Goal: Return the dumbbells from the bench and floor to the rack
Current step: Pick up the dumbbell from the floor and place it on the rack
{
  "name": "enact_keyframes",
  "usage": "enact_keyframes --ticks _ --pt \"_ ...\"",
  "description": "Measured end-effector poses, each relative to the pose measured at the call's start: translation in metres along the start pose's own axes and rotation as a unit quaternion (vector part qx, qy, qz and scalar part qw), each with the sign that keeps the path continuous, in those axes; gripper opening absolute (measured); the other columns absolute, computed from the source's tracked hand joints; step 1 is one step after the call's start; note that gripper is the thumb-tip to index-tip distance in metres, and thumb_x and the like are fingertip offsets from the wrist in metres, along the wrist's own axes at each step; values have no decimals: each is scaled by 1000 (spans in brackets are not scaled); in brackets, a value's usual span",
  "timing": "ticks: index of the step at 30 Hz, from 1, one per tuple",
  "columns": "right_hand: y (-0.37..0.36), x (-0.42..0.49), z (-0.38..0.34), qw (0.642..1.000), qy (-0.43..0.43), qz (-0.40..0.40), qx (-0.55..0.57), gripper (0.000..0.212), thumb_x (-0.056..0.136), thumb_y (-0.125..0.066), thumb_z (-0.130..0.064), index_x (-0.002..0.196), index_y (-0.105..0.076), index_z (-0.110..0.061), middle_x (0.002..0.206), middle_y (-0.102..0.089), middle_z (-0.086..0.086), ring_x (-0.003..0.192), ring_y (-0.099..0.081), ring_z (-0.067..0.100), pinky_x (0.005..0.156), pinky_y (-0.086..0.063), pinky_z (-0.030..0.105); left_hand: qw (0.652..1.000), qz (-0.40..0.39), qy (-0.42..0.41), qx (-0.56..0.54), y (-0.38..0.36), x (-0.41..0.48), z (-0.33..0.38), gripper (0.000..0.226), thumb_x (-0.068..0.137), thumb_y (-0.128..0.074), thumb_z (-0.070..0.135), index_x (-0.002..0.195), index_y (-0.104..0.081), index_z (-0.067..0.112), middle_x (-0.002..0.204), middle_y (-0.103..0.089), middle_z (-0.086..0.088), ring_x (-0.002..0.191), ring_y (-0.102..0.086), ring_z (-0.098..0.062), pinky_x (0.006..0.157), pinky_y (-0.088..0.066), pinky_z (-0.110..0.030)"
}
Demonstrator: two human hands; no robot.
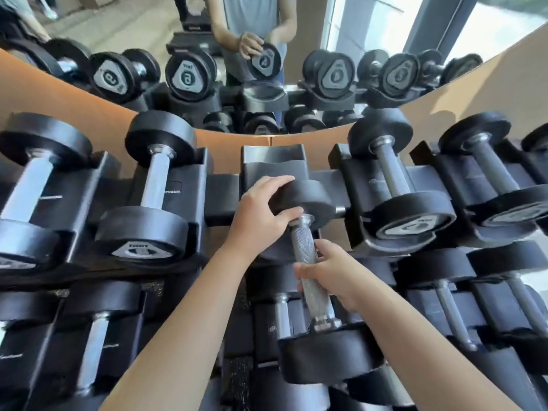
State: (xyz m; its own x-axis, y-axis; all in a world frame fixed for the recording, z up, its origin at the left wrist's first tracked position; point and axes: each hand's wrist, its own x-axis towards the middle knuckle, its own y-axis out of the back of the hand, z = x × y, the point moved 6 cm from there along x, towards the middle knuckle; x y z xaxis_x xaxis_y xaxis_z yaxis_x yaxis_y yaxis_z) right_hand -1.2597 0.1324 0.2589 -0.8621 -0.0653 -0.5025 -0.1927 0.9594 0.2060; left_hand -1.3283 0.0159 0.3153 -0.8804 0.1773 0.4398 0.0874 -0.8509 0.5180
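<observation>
I hold a black dumbbell [308, 277] with a knurled steel handle, tilted, in front of the rack's top row. My left hand [261, 212] grips its far head, which hangs over the front of an empty black cradle [272, 164] in the middle of that row. My right hand [332, 274] is wrapped around the handle from the right. The near head [329, 354] points toward me, over the lower row.
The dumbbell rack [221, 194] has filled cradles on both sides: dumbbells at left [154, 191] and right [391, 179]. A lower row [95, 345] holds more. A mirror [267, 54] behind an orange wall strip reflects the rack and a person.
</observation>
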Motion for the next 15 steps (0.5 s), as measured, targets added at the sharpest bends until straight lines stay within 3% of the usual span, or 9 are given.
enact_keyframes --ticks 3,7,12,15 --pt "-2 9 -9 999 -11 -30 38 25 85 -62 -8 106 -48 -6 82 -61 10 67 -65 25 68 -56 38 1000 -9 -20 10 1 17 -5 45 70 -75 9 112 -60 7 108 -62 -7 101 -55 -13 89 -37 -10" --pt "-4 11 -22 999 23 -31 35 26 84 -62 -11 107 -50 -11 81 -63 9 63 -67 20 62 -56 33 999 29 -46 -3 16 28 0 45 67 -75 13 110 -61 8 104 -58 2 97 -49 1 88 -34 -4" --pt "3 37 -52 997 67 14 -21 22 85 -61 -10 103 -49 -12 93 -62 16 76 -66 31 74 -57 45 996 54 -70 31 35 53 1 46 67 -76 10 110 -61 6 104 -57 3 97 -50 -5 90 -37 -11" --pt "3 56 -67 997 70 20 -14 25 85 -61 -9 106 -48 -11 85 -63 11 66 -63 25 65 -55 36 996 59 -53 35 38 70 -10 45 68 -76 10 110 -61 7 102 -57 3 97 -51 -8 88 -38 -15"
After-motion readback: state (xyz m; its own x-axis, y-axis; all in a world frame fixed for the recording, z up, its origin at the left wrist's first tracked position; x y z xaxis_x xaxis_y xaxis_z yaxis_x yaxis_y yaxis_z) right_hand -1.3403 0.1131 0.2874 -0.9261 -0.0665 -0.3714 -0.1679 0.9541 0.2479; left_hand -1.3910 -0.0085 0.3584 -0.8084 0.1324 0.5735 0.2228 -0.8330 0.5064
